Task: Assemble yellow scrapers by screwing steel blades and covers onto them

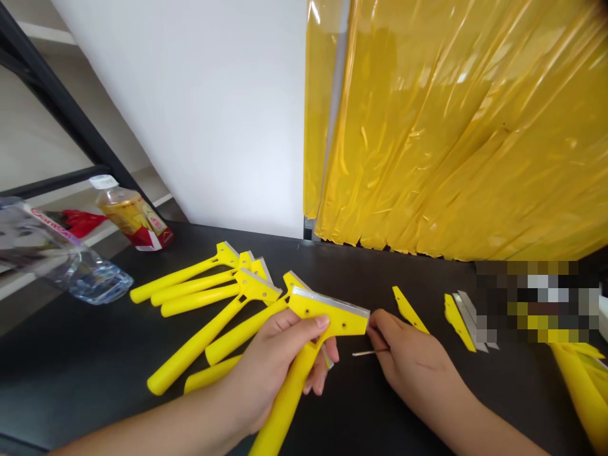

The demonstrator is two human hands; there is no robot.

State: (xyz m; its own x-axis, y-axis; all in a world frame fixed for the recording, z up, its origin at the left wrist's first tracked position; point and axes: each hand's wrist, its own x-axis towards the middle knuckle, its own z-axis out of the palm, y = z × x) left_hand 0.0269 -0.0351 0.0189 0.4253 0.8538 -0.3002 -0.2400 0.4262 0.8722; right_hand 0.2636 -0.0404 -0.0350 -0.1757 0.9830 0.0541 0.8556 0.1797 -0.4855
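Note:
My left hand (292, 354) is wrapped round the neck of a yellow scraper (327, 313), thumb on its head. A metal blade runs along the head's upper edge, and two small holes show in its face. My right hand (408, 351) is closed at the right end of the head, its fingertips at the blade's corner. From its fingers a thin metal rod (365, 353) points left; its other end is hidden in the hand. Several yellow scrapers (199, 304) lie in a fanned pile to the left, some partly behind my left hand.
Right of my right hand lie a yellow clamp plate (407, 309), another yellow plate (458, 323) and loose blades (472, 320). More yellow parts (574, 373) are at the right edge, near a blurred patch. A drink bottle (135, 218) and a clear bottle (80, 266) are at left.

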